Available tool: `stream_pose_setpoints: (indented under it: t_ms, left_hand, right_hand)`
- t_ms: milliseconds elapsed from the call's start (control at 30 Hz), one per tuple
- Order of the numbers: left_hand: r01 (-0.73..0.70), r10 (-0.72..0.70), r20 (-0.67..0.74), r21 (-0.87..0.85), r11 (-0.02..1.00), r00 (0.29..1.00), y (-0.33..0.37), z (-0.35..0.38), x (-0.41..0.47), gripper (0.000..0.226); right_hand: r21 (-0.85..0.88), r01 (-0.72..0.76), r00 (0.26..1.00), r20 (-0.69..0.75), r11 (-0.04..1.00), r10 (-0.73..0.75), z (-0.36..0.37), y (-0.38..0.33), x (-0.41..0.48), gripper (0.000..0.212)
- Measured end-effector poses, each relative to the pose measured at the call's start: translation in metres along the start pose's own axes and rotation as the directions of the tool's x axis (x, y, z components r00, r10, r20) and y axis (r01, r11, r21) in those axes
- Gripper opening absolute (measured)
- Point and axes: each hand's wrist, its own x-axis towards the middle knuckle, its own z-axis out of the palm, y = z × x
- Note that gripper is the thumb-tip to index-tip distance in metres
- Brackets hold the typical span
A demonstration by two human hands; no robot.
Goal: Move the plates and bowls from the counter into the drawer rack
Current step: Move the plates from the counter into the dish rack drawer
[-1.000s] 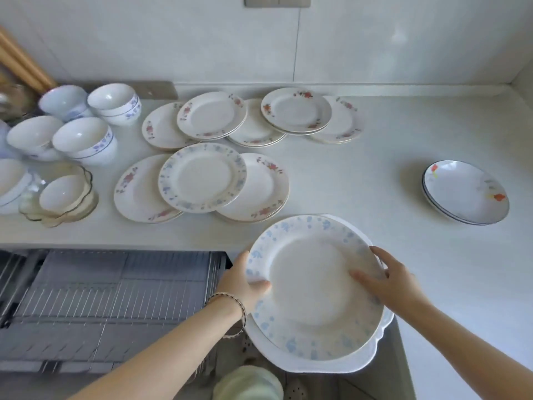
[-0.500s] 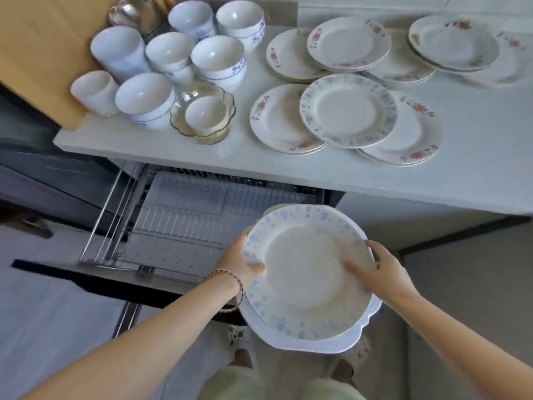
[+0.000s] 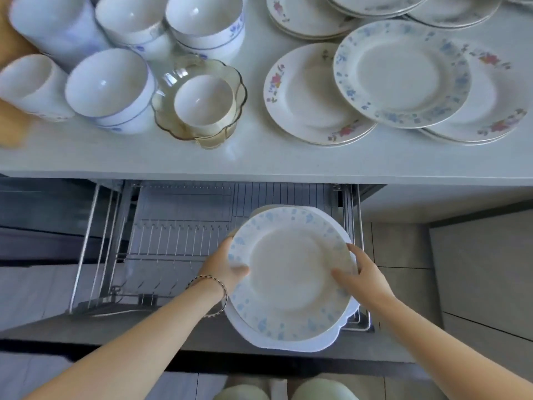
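Left hand (image 3: 227, 268) and right hand (image 3: 364, 277) both grip the plate stack (image 3: 288, 295), one on each side of the rim. Thumbs lie on top. Fingers are hidden underneath, presumably curled under to carry the weight.

Stack = blue-flecked plate (image 3: 291, 255) on top of a larger scalloped white plate (image 3: 326, 340). A sliver of rim at the stack's top edge may be a third plate, can't tell. I judge I'm using two hands because the stack is wide and the top plate could slide on the bottom one. Thumbs pin it.

The stack is at lower centre of the frame, held roughly level over the right part of the pulled-out drawer rack (image 3: 173, 241). Can't tell whether it touches the wire yet.

The rack's upright tines (image 3: 178, 233) sit left of the stack, at frame centre. They look made for plates stood on edge, so my guess is the stack gets split and slotted in one plate at a time.

Left on the counter (image 3: 202, 160), across the top of the frame:
- blue-trimmed bowls (image 3: 109, 85), upper left
- glass scalloped bowl (image 3: 230, 79) with a small white bowl (image 3: 203, 101) nested inside, upper centre
- overlapping floral plates (image 3: 401, 73), upper right

Most of the load isn't moved, so it's early in the job.

Risk: the rim clipping the drawer's right rail (image 3: 359, 226) on the way down.
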Motion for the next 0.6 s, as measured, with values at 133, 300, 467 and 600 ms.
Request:
stream_pose_setpoints:
  t_ms: [133,300,467,600]
  left_hand:
    - [0.0,0.0,-0.016,0.023,1.0,1.0,-0.011,0.013,0.057,0.054]
    - [-0.036,0.037,-0.029,0.031,0.999,0.999,-0.017,0.032,0.131,0.053]
    - [-0.135,0.137,-0.044,0.036,0.99,0.99,-0.01,0.047,0.195,0.058]
    - [-0.182,0.183,-0.014,0.041,0.982,0.983,0.005,0.056,0.229,0.055]
  right_hand:
    - [0.003,-0.034,0.999,-0.01,0.999,0.034,0.023,-0.001,0.054,0.063]
    - [0.048,-0.057,0.995,-0.076,0.997,0.06,0.051,0.003,0.129,0.064]
    - [0.129,-0.027,0.978,-0.201,0.991,0.052,0.064,0.006,0.185,0.065]
    - [0.144,-0.017,0.961,-0.272,0.989,0.057,0.058,0.006,0.21,0.064]
